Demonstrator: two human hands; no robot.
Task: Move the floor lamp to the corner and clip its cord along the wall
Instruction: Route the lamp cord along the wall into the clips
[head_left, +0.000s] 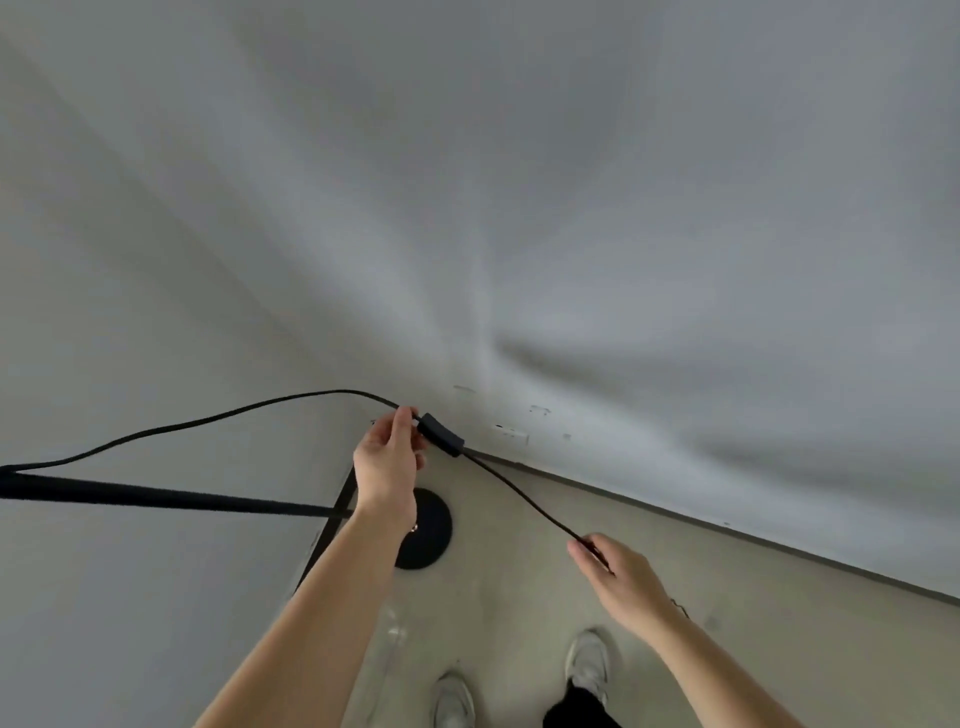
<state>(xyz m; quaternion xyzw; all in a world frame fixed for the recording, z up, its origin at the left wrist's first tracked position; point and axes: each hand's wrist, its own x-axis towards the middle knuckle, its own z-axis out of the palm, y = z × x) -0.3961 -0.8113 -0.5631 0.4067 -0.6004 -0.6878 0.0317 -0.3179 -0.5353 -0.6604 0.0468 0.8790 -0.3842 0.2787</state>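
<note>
The floor lamp's round black base stands on the floor in the corner, and its black pole leans off the left edge of view. Its black cord arcs from the left to an inline switch box. My left hand pinches the cord just left of that box. From the box the cord runs down right to my right hand, which grips it. Small white clips are stuck low on the right wall.
Two pale walls meet in the corner above the lamp base. A dark baseboard runs along the right wall. My two light shoes stand on the beige floor at the bottom of the view.
</note>
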